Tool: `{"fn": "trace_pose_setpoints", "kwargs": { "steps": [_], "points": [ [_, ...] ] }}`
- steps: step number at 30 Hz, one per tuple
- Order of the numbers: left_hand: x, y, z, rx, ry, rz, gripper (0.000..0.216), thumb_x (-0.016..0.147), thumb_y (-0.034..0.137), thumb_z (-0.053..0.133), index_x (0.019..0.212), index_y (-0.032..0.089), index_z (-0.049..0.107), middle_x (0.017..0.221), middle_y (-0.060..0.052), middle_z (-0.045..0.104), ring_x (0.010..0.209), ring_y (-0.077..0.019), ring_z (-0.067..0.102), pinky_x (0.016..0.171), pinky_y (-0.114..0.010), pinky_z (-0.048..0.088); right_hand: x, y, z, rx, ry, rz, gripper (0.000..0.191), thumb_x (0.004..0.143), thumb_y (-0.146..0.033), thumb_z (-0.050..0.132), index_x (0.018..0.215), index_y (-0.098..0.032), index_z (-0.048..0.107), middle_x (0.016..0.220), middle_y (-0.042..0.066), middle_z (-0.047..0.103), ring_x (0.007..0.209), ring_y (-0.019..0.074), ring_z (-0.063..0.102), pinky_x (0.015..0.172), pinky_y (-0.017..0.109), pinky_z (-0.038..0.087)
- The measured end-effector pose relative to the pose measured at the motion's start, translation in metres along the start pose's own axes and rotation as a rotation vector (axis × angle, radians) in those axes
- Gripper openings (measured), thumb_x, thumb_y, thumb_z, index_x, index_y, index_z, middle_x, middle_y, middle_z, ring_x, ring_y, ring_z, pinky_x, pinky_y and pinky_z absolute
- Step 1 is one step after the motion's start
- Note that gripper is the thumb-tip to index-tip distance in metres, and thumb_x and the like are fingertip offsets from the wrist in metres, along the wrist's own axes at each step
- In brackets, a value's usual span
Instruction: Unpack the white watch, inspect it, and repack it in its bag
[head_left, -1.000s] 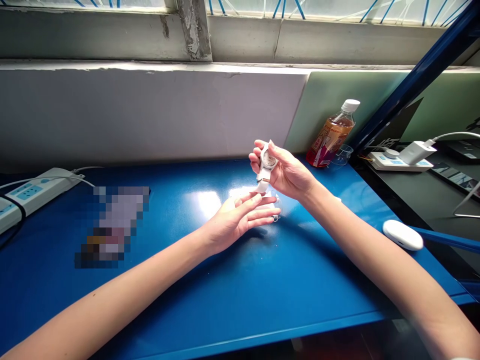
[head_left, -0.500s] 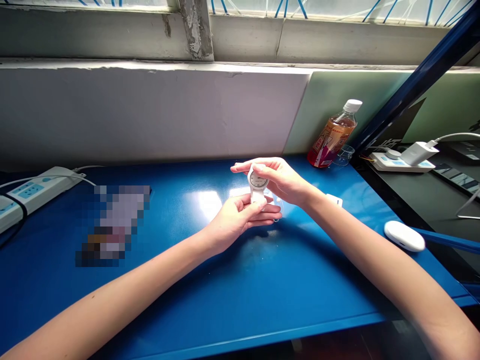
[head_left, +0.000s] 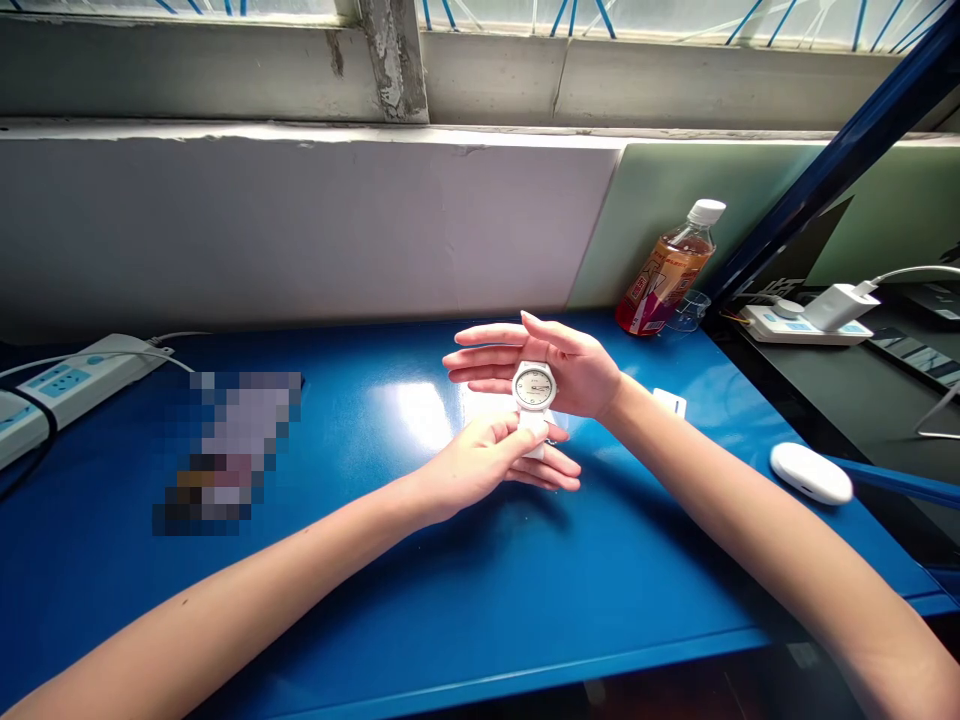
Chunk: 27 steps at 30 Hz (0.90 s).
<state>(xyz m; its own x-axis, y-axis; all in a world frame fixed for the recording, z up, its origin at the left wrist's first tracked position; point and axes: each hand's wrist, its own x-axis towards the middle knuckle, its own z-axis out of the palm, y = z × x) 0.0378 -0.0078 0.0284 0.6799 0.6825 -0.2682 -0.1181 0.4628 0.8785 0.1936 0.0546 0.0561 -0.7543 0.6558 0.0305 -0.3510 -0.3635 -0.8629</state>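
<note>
A white wristwatch (head_left: 535,387) with a round dial is held up over the middle of the blue table (head_left: 360,620). My left hand (head_left: 495,450) pinches its lower strap between thumb and fingers, the other fingers stretched out beneath. Just behind the watch is my right hand (head_left: 555,360), its palm turned toward it, fingers spread and thumb raised. The dial overlaps the right palm in view; whether the two touch I cannot tell. The upper part of the strap is hidden behind the dial.
A drink bottle (head_left: 667,270) leans at the back right. On the right lies a white rounded case (head_left: 811,473). Power strips stand at the left (head_left: 82,385) and far right (head_left: 806,325). A pixelated item (head_left: 240,440) lies left. A blue post (head_left: 817,165) slants across the right side.
My right hand has let go of the watch dial and opened, palm toward it. My left hand has shifted slightly right and toward me with the watch.
</note>
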Motion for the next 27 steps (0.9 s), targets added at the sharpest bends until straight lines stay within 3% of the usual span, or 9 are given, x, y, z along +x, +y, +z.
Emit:
{"fn": "trace_pose_setpoints", "kwargs": {
  "steps": [7,18,27],
  "points": [
    [0.0023,-0.0013,-0.0028,-0.029,0.050,0.101,0.048,0.087,0.049,0.073,0.112,0.008,0.068,0.116,-0.021,0.072,0.113,-0.0331,0.069,0.099,-0.044,0.054,0.0038,-0.0020,-0.0003,0.078,0.123,0.000,0.056,0.103,-0.053,0.030,0.122,-0.014,0.065,0.118,0.014,0.075,0.112,0.0237,0.069,0.107,0.040,0.047],
    [0.0041,0.0018,-0.0067,-0.092,0.055,0.023,0.030,0.095,0.036,0.063,0.105,0.008,0.069,0.106,-0.020,0.075,0.099,-0.0296,0.074,0.091,-0.043,0.057,-0.0013,-0.0095,0.0048,0.022,0.077,-0.010,0.059,0.100,-0.060,0.032,0.120,-0.016,0.067,0.121,0.013,0.074,0.118,0.0262,0.067,0.107,0.044,0.047],
    [0.0036,0.0027,-0.0098,-0.135,0.006,-0.003,0.029,0.094,0.035,0.064,0.105,0.008,0.070,0.105,-0.020,0.075,0.096,-0.0294,0.075,0.093,-0.045,0.055,-0.0021,-0.0080,0.0052,0.033,0.090,-0.006,0.057,0.099,-0.059,0.031,0.132,-0.020,0.058,0.126,0.012,0.071,0.121,0.0244,0.065,0.108,0.044,0.045]
  ]
}}
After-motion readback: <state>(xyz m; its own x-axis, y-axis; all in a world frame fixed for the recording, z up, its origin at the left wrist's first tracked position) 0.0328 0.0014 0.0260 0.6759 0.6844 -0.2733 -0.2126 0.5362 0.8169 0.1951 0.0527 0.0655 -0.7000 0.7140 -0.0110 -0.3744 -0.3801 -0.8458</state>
